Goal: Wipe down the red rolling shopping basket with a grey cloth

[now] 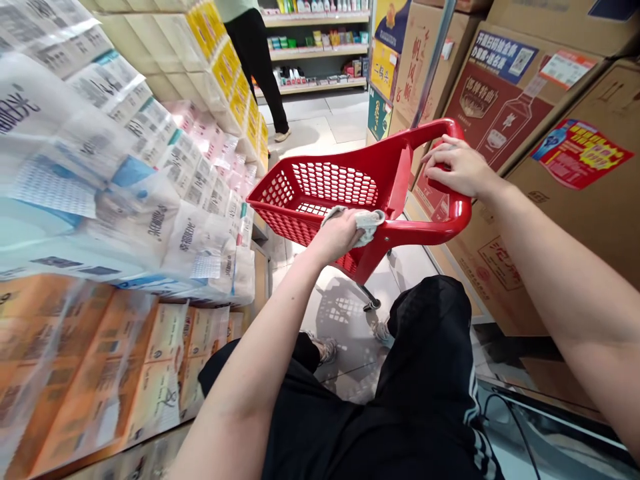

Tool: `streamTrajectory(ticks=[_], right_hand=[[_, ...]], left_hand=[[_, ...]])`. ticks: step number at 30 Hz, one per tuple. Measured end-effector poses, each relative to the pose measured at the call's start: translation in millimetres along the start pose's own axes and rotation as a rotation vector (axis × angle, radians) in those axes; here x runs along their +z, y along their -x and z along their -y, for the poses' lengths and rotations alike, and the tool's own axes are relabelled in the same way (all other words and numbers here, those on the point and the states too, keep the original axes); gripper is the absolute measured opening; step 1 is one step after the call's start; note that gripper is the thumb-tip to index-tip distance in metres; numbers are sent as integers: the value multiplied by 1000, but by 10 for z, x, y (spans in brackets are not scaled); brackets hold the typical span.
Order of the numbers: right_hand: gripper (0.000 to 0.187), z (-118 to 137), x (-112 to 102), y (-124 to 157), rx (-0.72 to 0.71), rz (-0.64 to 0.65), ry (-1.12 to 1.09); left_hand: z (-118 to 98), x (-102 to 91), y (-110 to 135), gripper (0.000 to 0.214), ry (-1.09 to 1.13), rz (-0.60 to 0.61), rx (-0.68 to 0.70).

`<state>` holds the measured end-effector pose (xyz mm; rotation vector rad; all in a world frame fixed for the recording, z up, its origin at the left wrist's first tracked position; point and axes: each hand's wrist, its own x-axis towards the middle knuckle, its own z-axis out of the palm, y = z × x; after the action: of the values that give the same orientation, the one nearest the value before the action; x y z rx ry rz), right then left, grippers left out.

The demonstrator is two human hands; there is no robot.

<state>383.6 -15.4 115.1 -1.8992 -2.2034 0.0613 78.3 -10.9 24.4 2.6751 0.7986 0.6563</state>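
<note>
A red plastic shopping cart stands in front of me in a shop aisle, its basket holding nothing I can see. My left hand presses a pale cloth against the basket's near rim. My right hand grips the cart's red handle bar at its upper right. My knees in black trousers are below the cart.
Stacked packs of tissue paper fill the left side. Cardboard boxes are piled on the right. Another person's legs stand further up the aisle near product shelves. Tiled floor runs between.
</note>
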Motion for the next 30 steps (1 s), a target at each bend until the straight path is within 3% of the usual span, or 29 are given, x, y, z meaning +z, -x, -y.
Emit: streamTrajectory(ticks=[4, 8, 10, 13, 16, 19, 23, 27, 30], right_hand=[[38, 108, -42, 80, -41, -72, 85], [45, 482, 87, 180, -39, -59, 91], [51, 617, 203, 189, 47, -61, 83], [59, 619, 336, 151, 222, -52, 99], [62, 476, 367, 103, 284, 88, 95], [63, 381, 334, 93, 246, 193, 94], [66, 381, 296, 135, 251, 225, 111], [66, 343, 320, 161, 216, 197, 107], [63, 297, 357, 151, 165, 157, 95]], left_hand=[[-77, 59, -115, 37, 19, -5, 30], [-156, 168, -273, 35, 37, -20, 55], [-197, 233, -360, 35, 36, -23, 68], [-239, 299, -457, 34, 3, -6, 86], [-211, 296, -467, 35, -33, 30, 101], [-61, 243, -369, 33, -43, 45, 79], [328, 173, -97, 31, -23, 56, 5], [758, 120, 243, 31, -13, -16, -123], [916, 78, 417, 35, -95, -72, -172]])
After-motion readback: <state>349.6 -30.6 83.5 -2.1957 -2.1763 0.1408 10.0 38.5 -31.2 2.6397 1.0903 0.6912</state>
